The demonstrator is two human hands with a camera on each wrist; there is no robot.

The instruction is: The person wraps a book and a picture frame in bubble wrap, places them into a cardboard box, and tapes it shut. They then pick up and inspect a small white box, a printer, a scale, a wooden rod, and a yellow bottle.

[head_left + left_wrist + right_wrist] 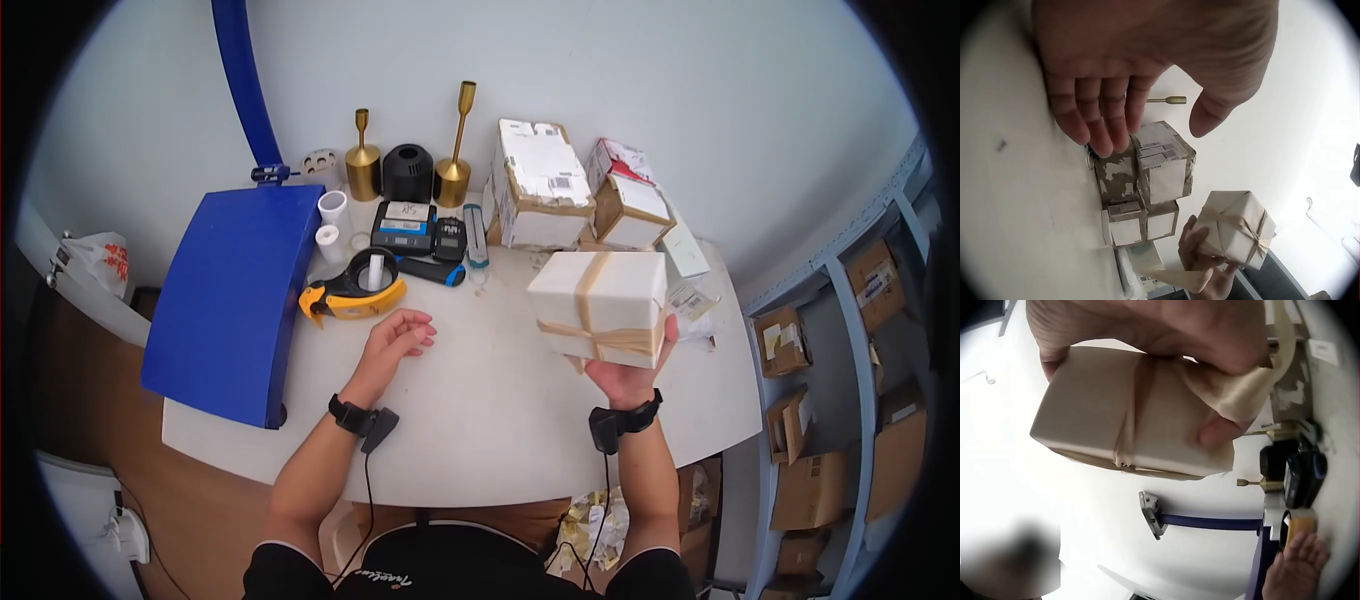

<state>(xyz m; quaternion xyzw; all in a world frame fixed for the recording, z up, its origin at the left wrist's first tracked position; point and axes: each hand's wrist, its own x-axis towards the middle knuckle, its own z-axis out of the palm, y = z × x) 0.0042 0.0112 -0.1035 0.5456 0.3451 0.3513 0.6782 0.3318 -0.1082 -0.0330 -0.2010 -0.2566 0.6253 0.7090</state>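
My right hand (622,380) grips a white box (560,280) from below and its right side, raised above the table's right part. Tan ribbon (592,290) crosses the box and is tied in a bow, which shows in the left wrist view. A loose ribbon end (1241,394) hangs by the fingers in the right wrist view. My left hand (395,345) holds nothing, its fingers loosely bent over the table. Nearest to it is a yellow-orange tape dispenser (365,300) with a black ring.
A blue panel (235,300) stands on the table's left. Brass candlesticks (452,180), a black cylinder (407,175) and a label-covered device (403,230) line the back. Worn cardboard boxes (545,190) stand back right. Shelves with cartons (815,490) are at the right.
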